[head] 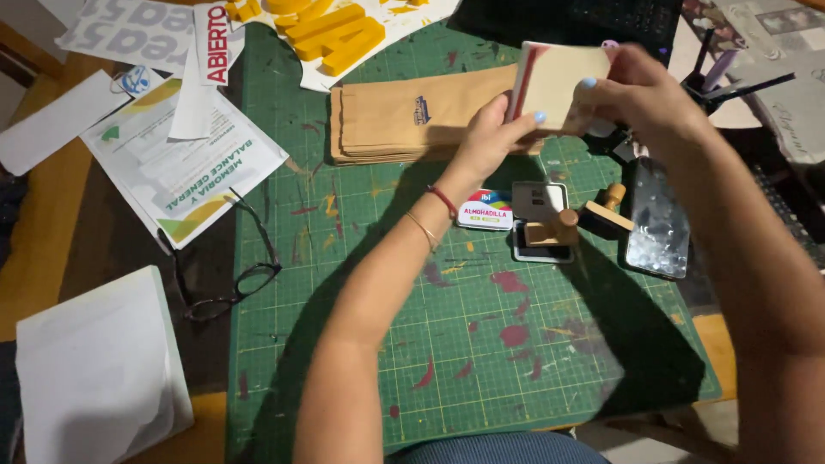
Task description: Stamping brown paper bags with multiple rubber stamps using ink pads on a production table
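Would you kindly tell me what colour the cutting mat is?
Green with a pale grid, paint-stained, on the cutting mat; head view.

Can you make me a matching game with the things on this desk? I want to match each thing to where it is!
Things:
1. small pad
2. eyeglasses
3. wooden stamp
4. brown paper bags

Places:
A. lying at the mat's left edge
B. stacked at the top of the green cutting mat
C. held up between the left hand and the right hand
D. resting on the ink pad

Pairs: 1-C, 2-A, 3-D, 4-B
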